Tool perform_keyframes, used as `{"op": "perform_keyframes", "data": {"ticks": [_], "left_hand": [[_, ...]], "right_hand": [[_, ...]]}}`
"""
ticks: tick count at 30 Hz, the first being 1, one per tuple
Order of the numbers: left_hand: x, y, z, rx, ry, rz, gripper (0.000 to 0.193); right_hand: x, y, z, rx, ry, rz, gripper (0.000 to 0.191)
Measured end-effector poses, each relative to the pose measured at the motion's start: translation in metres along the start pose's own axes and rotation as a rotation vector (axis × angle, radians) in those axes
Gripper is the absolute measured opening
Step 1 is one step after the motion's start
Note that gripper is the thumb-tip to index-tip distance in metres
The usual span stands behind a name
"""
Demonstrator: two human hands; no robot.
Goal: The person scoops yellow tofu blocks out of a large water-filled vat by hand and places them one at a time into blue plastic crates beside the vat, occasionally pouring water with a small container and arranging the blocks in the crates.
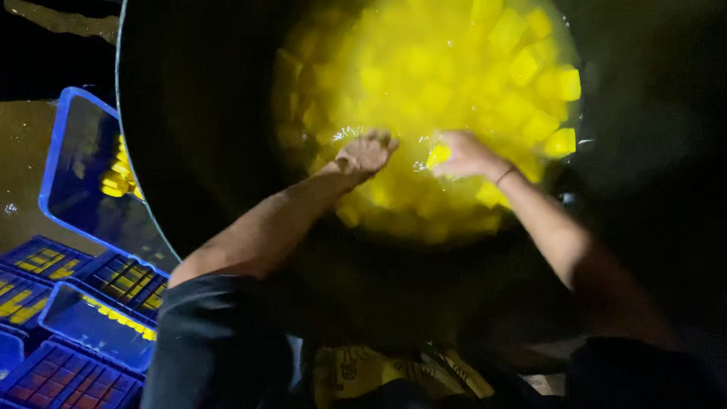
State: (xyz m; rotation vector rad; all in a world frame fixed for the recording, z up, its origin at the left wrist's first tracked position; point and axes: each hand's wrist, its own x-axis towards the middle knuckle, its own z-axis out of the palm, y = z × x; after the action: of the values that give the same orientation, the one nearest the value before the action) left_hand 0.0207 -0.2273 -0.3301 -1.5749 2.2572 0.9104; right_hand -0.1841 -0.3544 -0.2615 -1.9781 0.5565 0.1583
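Both hands in dark pan (212,151) w/ yellow cubes (454,68): left hand (366,153) curled, contents unclear; right hand (463,154) grips one cube (438,155). Blue crates (68,303) at left.

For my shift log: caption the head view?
Both hands, left hand and right hand, reach among yellow cubes in a large dark pan.

Big dark vat (204,136), yellow liquid with yellow cubes (522,68) floating. Left hand (367,153) and right hand (463,154) both at the surface, near each other; right touches a cube, grip unclear. Thin band on right wrist (505,175). Blue crates (83,303) lower left, some holding yellow pieces.
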Motion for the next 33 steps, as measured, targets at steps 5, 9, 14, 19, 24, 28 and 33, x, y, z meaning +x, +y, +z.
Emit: {"op": "perform_keyframes", "data": {"ticks": [5, 9, 14, 19, 24, 28, 33], "left_hand": [[0.041, -0.042, -0.051, 0.262, -0.159, -0.107, 0.027], [0.058, -0.071, -0.045, 0.024, -0.042, -0.13, 0.028], [0.05, -0.082, -0.025, -0.17, -0.032, -0.187, 0.024], [0.049, -0.067, -0.036, -1.88, 0.459, -0.048, 0.034], [0.064, -0.026, -0.047, -2.014, 0.739, -0.251, 0.042], [0.091, 0.007, -0.052, -2.597, 0.829, 0.006, 0.029], [0.106, 0.031, -0.07, -2.766, 1.01, 0.012, 0.027]], "right_hand": [[0.062, -0.021, -0.063, -0.003, 0.083, 0.577, 0.043], [0.114, -0.017, -0.054, -0.543, 0.403, 0.407, 0.041], [0.135, -0.003, -0.048, -0.537, 0.223, 0.352, 0.024], [0.092, 0.005, -0.063, 0.287, 0.215, 0.399, 0.041], [0.05, -0.007, -0.062, 0.823, 0.224, 0.314, 0.029], [0.048, -0.007, -0.04, 0.525, 0.372, 0.245, 0.034], [0.055, -0.024, -0.03, 0.343, 0.629, 0.029, 0.038]]}}
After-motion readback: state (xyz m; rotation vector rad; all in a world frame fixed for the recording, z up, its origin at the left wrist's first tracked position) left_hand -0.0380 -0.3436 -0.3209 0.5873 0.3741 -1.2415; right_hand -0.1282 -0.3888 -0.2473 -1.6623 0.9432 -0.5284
